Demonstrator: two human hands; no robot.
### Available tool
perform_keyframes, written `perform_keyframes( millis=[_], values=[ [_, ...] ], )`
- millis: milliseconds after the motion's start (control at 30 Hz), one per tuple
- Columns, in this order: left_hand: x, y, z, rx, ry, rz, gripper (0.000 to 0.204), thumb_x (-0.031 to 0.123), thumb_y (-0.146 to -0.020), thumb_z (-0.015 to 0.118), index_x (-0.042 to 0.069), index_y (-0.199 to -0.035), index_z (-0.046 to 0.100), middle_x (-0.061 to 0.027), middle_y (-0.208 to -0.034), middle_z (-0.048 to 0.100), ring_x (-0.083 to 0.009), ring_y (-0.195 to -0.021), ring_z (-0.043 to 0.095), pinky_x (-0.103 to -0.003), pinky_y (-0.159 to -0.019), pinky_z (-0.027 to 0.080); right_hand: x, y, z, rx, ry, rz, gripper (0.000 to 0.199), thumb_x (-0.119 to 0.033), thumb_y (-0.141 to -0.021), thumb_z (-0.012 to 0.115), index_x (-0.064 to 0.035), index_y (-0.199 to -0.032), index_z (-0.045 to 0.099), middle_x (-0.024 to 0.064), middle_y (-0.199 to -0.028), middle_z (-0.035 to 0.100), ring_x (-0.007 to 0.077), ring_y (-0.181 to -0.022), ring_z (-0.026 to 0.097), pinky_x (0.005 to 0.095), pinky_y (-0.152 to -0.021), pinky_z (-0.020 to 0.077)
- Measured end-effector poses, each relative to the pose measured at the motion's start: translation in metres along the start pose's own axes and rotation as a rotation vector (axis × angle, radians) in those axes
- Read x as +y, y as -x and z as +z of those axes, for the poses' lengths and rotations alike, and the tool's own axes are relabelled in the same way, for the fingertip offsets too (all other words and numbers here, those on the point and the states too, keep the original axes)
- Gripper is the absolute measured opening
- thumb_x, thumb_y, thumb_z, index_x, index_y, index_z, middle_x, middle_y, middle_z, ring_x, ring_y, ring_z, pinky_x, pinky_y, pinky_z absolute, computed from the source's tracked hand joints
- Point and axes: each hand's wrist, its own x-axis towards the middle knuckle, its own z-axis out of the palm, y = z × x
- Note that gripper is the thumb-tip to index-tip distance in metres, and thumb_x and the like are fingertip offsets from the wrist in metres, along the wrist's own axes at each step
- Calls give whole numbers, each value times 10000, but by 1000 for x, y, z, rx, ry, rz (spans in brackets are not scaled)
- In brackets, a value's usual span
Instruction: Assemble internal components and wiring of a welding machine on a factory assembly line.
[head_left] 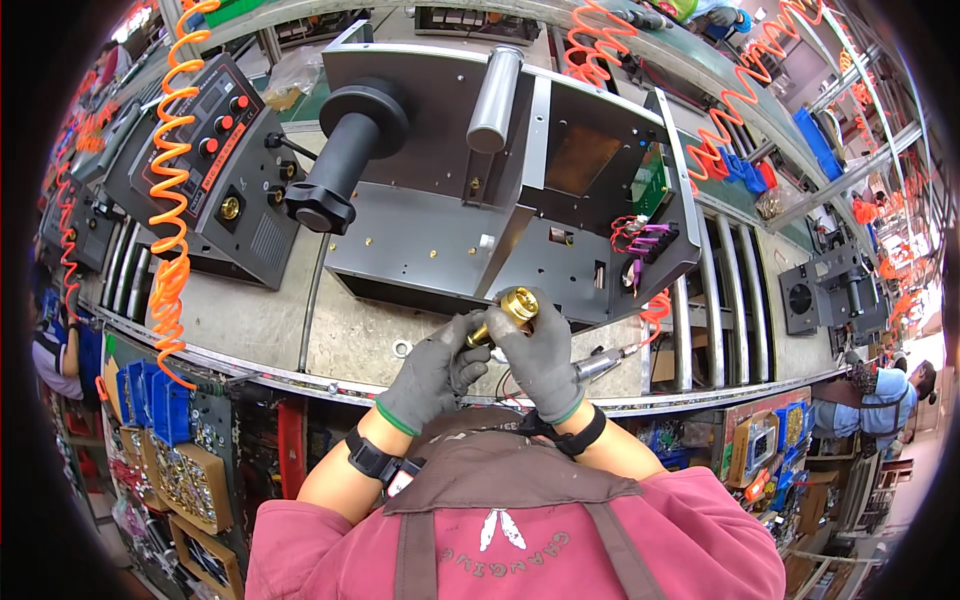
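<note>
Both gloved hands, left hand (432,372) and right hand (543,358), grip clamped on brass fitting (512,308), near grey chassis (500,190) on tabletop (250,320).

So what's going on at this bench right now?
A person in grey gloves holds a round brass fitting between both hands, just in front of an open grey metal machine chassis on the workbench. The right hand wraps it from below and the left hand pinches its side. A washer lies on the bench nearby, and a finished unit with red knobs sits to the left.
</note>
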Motion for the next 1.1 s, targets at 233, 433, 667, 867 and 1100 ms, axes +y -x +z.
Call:
perform_keyframes(
  millis=[233,433,667,867,1100],
  values=[
    [-4,1,-5,-27,-256,57,480,410,-936,513,50,-1253,493,-28,-1010,542,-66,-638,487,-146,-626,474,7,-1,0,-19,-43,43,230,-164,-806,671,-1,-941,581,98,-796,635,136,-717,619,279,-666,495],
    [-8,-3,2,98,78,-98,513,468,-933,482,47,-1224,510,-50,-961,587,-69,-649,532,-171,-561,476,11,1,2,-44,-10,21,239,-182,-808,677,-6,-940,586,96,-795,639,133,-711,619,283,-664,496],
    [-4,-2,2,-43,168,-129,447,422,-936,501,61,-1200,506,-21,-794,561,-98,-597,581,-172,-541,529,15,-2,2,-53,-32,110,236,-176,-809,682,-3,-937,587,77,-775,632,120,-693,611,272,-647,491],
    [-7,3,-15,44,34,47,398,119,-937,491,3,-1311,422,-102,-1116,566,-144,-989,598,-204,-828,531,15,-2,0,-32,-138,83,190,-143,-836,656,2,-941,592,35,-771,611,84,-697,565,260,-622,469],
    [12,45,-66,501,294,266,345,121,-920,533,-16,-1235,501,-107,-1151,565,-174,-1054,578,-225,-893,503,15,13,-16,-33,89,-88,156,-78,-835,585,-10,-975,596,14,-762,545,74,-628,469,237,-541,372]
  ],
)
